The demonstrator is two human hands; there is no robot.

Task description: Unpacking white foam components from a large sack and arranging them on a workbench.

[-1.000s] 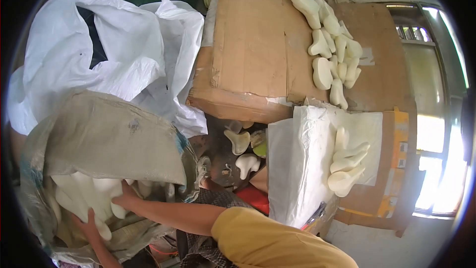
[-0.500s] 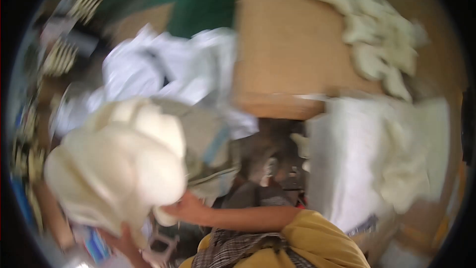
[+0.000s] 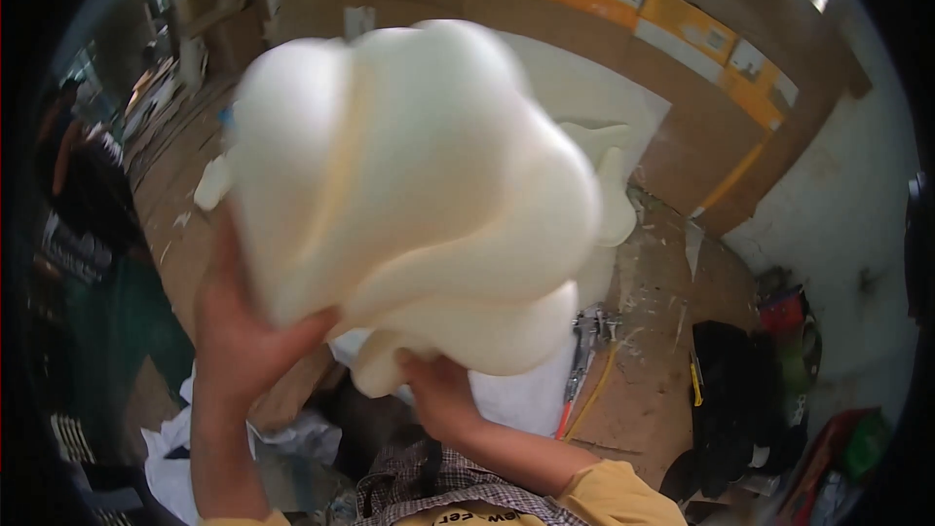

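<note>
Before face: two hands (image 3: 331,360) gripping one cream foam bundle (image 3: 409,195).

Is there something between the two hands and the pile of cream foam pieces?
No. The left hand and the right hand both press directly on the bundle of cream foam pieces from below, with nothing visible between palm and foam.

foam pieces (image 3: 409,195): blurred | bench behind: mostly hidden | fingertips: hidden
</note>
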